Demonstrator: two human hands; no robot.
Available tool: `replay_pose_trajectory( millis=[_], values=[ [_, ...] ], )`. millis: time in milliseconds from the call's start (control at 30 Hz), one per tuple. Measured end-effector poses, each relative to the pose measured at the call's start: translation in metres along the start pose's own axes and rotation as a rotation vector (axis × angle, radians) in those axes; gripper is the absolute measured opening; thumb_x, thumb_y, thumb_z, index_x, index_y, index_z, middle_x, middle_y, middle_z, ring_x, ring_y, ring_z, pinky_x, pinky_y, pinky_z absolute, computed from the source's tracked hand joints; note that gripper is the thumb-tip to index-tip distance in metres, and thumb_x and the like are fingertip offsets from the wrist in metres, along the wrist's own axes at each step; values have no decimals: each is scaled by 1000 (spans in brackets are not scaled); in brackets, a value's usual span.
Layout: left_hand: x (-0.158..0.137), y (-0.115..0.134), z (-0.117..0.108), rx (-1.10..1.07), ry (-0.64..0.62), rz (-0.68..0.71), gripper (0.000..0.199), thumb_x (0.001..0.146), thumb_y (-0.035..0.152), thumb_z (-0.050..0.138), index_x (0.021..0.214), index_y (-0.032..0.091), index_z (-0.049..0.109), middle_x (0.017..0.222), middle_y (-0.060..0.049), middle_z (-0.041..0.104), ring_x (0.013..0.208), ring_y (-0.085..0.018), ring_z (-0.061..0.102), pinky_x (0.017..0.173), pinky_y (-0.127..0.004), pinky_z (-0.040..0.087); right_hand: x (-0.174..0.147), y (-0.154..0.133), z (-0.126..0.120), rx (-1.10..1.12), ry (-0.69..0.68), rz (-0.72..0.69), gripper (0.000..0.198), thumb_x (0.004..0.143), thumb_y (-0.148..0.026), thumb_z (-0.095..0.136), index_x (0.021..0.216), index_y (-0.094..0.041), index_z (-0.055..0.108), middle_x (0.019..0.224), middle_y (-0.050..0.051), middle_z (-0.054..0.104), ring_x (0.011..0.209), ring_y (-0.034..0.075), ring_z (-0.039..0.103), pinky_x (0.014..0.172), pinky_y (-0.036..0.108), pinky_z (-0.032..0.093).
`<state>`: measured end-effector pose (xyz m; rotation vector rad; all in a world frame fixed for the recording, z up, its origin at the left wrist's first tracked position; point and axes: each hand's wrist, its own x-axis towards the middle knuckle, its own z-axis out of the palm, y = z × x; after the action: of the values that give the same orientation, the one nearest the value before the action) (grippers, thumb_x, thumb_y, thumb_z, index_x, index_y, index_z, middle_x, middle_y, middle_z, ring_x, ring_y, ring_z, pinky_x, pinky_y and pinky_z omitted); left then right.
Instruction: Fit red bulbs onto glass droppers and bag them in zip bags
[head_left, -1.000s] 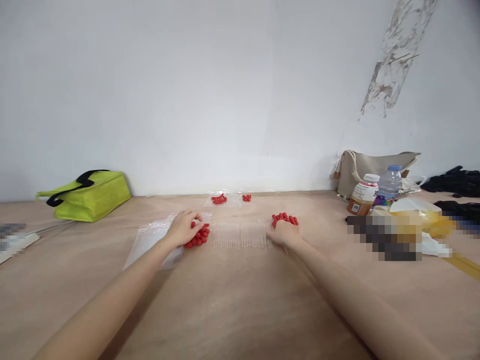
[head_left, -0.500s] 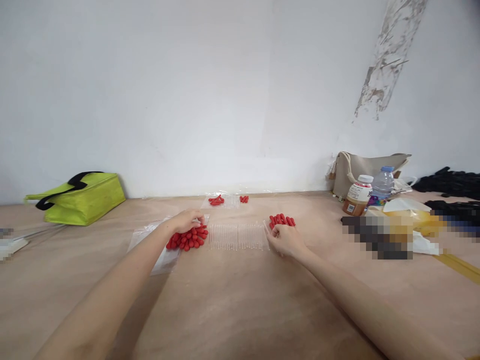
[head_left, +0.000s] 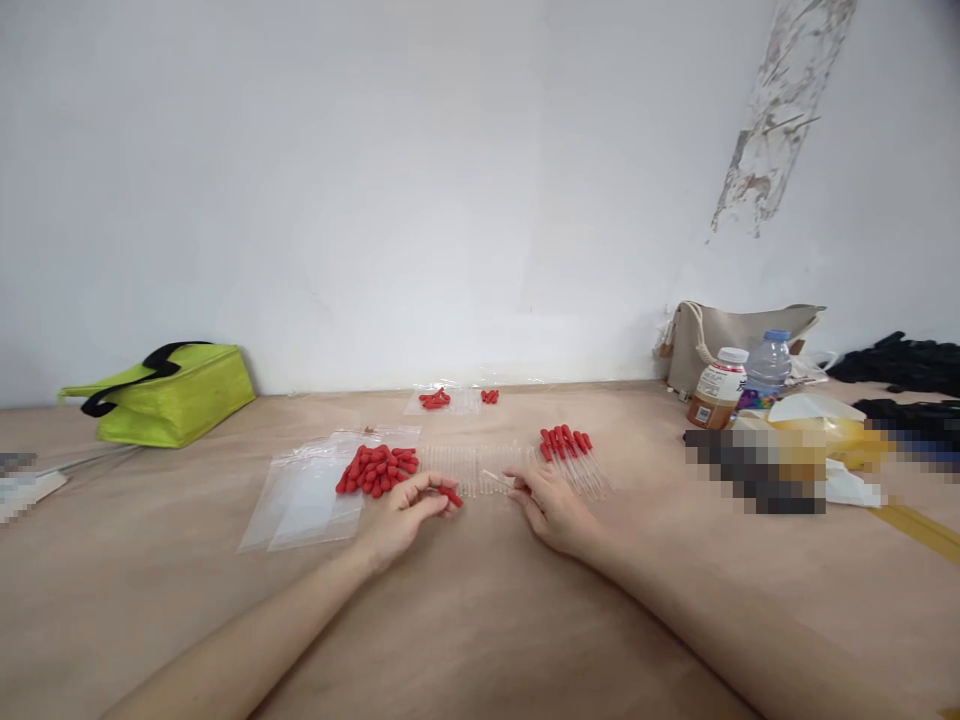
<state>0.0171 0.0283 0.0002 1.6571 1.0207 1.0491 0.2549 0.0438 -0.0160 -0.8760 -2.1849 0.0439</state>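
Pinched in the fingers of my left hand (head_left: 414,512) is a red rubber dropper bulb (head_left: 451,495). My right hand (head_left: 553,502) grips a thin clear dropper tube (head_left: 496,480), its end pointing left toward that bulb; the two are apart. Behind both hands lies a row of clear tubes (head_left: 450,462), partly covered by my fingers. A heap of red bulbs (head_left: 375,470) rests left of the row, on the edge of clear plastic bags (head_left: 300,500). To the right, several droppers with red bulbs fitted (head_left: 577,460) lie side by side.
Near the wall, a clear bag (head_left: 465,402) has small red bulbs and tubes in it. A lime-green bag (head_left: 180,395) stands at left. On the right are a drink bottle (head_left: 718,388), a blue-capped bottle (head_left: 769,362), a beige bag (head_left: 682,350) and black items (head_left: 900,362).
My left hand has come from the bulb heap toward the middle with a red bulb. My right hand has drawn left and nearer with a tube, uncovering the fitted droppers.
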Motion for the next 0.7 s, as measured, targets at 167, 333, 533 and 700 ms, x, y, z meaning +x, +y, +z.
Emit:
replay_pose_trajectory(
  millis=[167, 333, 533, 700],
  values=[
    [-8, -10, 14, -69, 64, 24, 23, 72, 30, 63, 72, 17, 44, 69, 2, 57, 66, -13, 59, 64, -24, 45, -7, -14, 7, 9, -1, -41, 23, 86, -16, 38, 101, -21, 55, 82, 4, 61, 74, 14, 53, 74, 31, 32],
    [-7, -13, 14, 43, 58, 35, 25, 79, 36, 53, 96, 18, 50, 79, -1, 59, 70, -16, 61, 67, -30, 47, -9, -17, 5, 2, 33, -41, 18, 84, -20, 41, 90, -19, 58, 77, 4, 61, 69, 12, 53, 75, 31, 30],
    [-9, -7, 17, 398, 19, 150, 23, 86, 34, 42, 90, 19, 60, 86, -3, 63, 83, -19, 57, 76, -29, 43, -9, -19, 3, -49, 14, -33, 19, 86, -22, 40, 91, -20, 58, 76, 3, 62, 69, 11, 53, 77, 31, 27],
    [-8, -2, 21, 438, -29, 177, 24, 87, 34, 39, 85, 19, 57, 81, -2, 62, 78, -17, 56, 71, -26, 42, -9, -18, 5, -66, -9, -38, 19, 85, -23, 40, 90, -20, 58, 77, 2, 63, 68, 11, 53, 79, 32, 26]
  ],
)
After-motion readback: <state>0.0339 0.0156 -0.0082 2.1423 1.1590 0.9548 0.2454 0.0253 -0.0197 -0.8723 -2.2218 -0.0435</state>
